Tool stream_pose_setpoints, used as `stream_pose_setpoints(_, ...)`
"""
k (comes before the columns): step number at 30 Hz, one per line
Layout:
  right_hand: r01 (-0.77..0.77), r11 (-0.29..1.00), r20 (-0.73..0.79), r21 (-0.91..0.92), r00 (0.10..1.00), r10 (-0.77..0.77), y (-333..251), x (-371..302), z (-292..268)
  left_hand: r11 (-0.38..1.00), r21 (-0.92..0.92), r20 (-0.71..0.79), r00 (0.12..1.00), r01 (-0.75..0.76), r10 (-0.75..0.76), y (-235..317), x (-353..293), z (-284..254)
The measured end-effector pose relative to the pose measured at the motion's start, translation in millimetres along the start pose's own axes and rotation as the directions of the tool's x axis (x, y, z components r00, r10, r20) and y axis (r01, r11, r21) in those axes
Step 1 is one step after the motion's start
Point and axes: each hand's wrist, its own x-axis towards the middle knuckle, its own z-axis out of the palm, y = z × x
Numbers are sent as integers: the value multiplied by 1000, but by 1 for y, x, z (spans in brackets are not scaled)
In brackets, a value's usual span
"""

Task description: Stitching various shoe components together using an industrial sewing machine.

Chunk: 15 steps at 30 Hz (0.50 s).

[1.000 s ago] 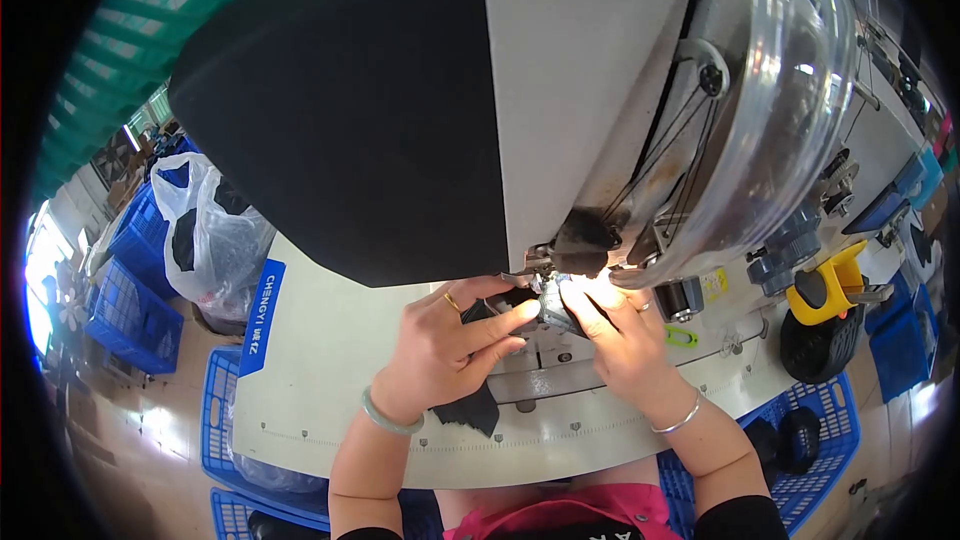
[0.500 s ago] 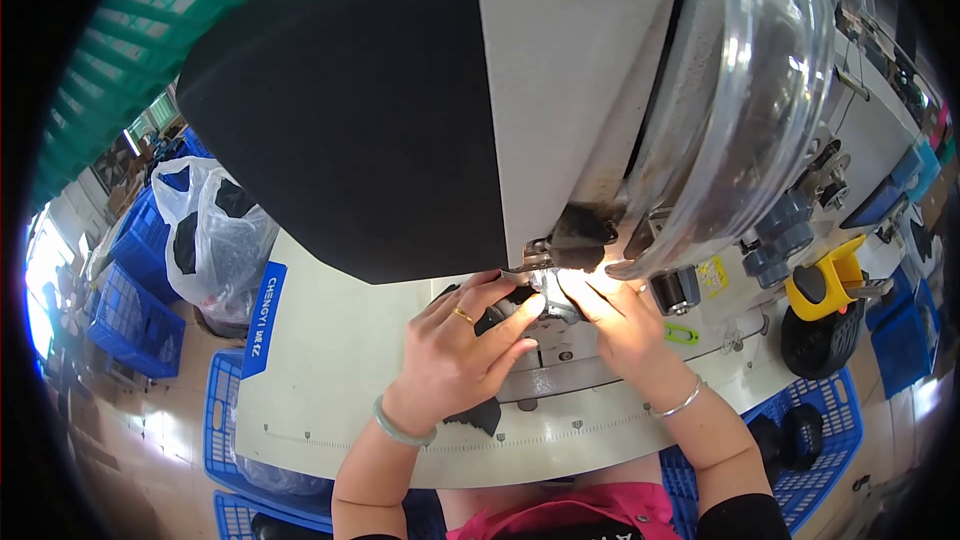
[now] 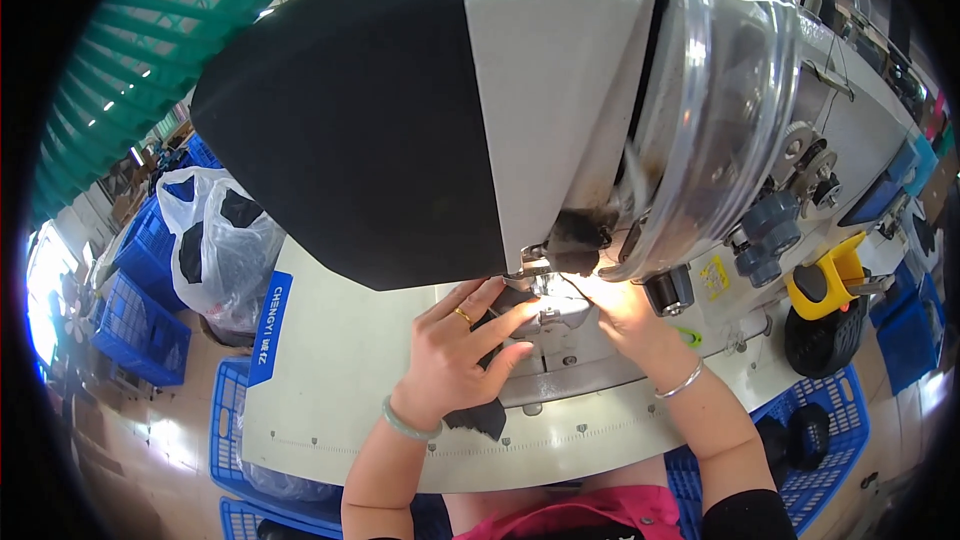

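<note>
A sewing machine (image 3: 560, 90) with a dark cover and a clear curved guard fills the upper middle. Its lit presser foot (image 3: 543, 285) sits over the metal plate. My left hand (image 3: 455, 340), fingers stretched and apart, rests on a black fabric piece (image 3: 478, 418) left of the foot; part of the piece sticks out below the palm. My right hand (image 3: 628, 318) is to the right of the foot, its fingertips together at a thin dark fabric edge. Glare and the machine head hide some of the fingertips.
A pale sewing table (image 3: 330, 360) carries a small green thread snipper (image 3: 690, 337). A white plastic bag (image 3: 225, 250) with black pieces stands at the left. Blue baskets (image 3: 825, 440) flank my lap, and a yellow holder (image 3: 832, 275) stands at the right.
My right hand has shifted slightly right, away from the foot, baring more of the plate between the hands. My left hand stays nearly in place. The view has moved a little.
</note>
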Motion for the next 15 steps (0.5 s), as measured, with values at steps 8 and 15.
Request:
stream_pose_setpoints(8,-117,993,43,33,992,115,-6,0,-16,908,-294,-143,926,297,-349,-6,-11,3)
stream_pose_setpoints(15,10,956,-12,-295,1000,-14,24,-11,15,838,-420,-201,865,348,-459,-82,9,84)
